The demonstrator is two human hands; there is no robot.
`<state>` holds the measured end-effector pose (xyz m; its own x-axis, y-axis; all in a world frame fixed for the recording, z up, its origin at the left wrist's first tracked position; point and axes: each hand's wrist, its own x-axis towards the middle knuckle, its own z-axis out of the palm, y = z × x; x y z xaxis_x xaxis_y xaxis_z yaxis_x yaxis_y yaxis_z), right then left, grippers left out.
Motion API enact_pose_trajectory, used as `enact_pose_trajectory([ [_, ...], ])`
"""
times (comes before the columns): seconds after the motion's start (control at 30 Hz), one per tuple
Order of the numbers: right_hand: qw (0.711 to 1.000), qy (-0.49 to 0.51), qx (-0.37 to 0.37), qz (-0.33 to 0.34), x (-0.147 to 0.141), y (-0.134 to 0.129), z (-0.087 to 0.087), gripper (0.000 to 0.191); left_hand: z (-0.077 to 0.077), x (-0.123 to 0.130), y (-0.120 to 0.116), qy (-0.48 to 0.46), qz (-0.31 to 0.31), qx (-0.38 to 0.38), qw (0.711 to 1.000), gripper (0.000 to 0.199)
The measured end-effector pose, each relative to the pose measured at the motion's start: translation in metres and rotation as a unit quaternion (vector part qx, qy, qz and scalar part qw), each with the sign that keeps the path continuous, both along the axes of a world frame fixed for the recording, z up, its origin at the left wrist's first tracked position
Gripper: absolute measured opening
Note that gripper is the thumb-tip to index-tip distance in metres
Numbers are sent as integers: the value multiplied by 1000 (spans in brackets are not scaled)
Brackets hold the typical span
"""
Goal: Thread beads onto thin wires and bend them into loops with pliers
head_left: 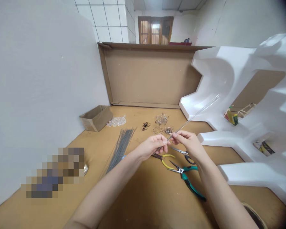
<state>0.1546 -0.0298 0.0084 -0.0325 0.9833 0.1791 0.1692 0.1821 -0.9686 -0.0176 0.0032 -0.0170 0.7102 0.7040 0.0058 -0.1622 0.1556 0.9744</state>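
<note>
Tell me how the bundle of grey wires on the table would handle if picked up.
The wires would probably feel fairly stiff together, since they lie nearly straight. They may splay when lifted, as their far ends already fan out. One alone might bend easily, being so thin.

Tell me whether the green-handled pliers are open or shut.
Open: the green-handled pliers lie on the table with their tips apart and handles spread.

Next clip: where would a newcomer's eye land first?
Probably on the left hand and right hand, mid-view, pinching thin wire that slants up rightward. Next, the green-handled pliers just below them, and the bulky white foam along the right side.
</note>
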Motion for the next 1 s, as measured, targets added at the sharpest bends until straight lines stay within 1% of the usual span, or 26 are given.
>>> enact_pose_trajectory([
  [0.23,1000,4,6,6,2,0,0,23,-1,0,0,-15,-3,-17,1000,26],
  [0.33,1000,-1,4,-5,1,0,-1,23,-2,0,1,-13,-5,-8,1000,24],
  [0.4,1000,-9,2,-15,-1,1,-1,23,-2,0,1,-2,3,19,1000,22],
  [0.57,998,-65,11,-19,4,2,-3,27,0,-1,4,42,54,115,991,20],
  [0.63,991,-132,11,-36,13,4,-5,29,1,-3,6,51,69,135,987,20],
  [0.67,979,-199,6,-49,19,4,-7,30,2,-3,7,53,78,143,985,20],
  [0.7,954,-294,-3,-64,25,5,-9,28,2,-4,8,56,88,151,983,20],
  [0.73,912,-404,-17,-70,32,5,-11,25,3,-5,9,59,97,156,981,19],
  [0.77,863,-499,-37,-70,38,4,-14,23,3,-6,10,61,105,159,980,19],
  [0.83,817,-569,-71,-61,47,-1,-19,19,5,-8,10,64,114,160,978,17],
  [0.87,806,-583,-86,-56,50,-4,-21,19,5,-8,11,66,117,160,978,16],
  [1.0,779,-616,-117,-27,49,-24,-31,18,6,-9,10,65,124,165,976,14],
])
